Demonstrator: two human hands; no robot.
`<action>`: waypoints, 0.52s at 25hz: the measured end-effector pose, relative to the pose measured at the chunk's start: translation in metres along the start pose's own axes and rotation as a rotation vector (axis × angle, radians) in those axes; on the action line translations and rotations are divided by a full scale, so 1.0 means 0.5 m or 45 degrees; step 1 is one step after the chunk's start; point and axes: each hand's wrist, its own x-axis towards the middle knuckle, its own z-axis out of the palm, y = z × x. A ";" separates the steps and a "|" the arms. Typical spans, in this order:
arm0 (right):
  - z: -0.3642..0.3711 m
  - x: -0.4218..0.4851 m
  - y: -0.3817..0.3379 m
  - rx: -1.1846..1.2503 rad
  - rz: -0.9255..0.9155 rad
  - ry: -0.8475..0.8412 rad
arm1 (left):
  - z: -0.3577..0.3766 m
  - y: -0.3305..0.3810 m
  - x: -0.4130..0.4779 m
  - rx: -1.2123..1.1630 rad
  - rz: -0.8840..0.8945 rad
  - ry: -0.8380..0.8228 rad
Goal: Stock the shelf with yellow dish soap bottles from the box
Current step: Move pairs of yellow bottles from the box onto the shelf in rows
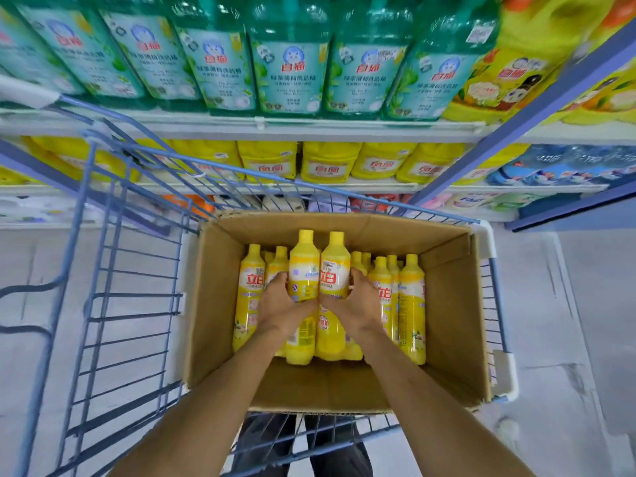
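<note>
An open cardboard box (451,304) sits in a blue wire cart and holds several yellow dish soap bottles (411,304) standing upright. My left hand (280,304) grips one yellow bottle (303,266), raised above the others. My right hand (354,304) grips a second yellow bottle (335,266) beside it, the two touching side by side. Both bottles stand higher than the rest in the box. Their lower halves are partly hidden by my hands.
The blue wire cart (113,304) surrounds the box; its left part is bare. Ahead, a shelf unit (309,127) carries green bottles (289,63) on top and large yellow jugs (327,163) below. A blue upright (516,125) stands at the right.
</note>
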 end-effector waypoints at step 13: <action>-0.351 -0.091 -0.323 0.319 -0.564 0.304 | -0.205 0.424 -0.139 -0.171 0.677 0.063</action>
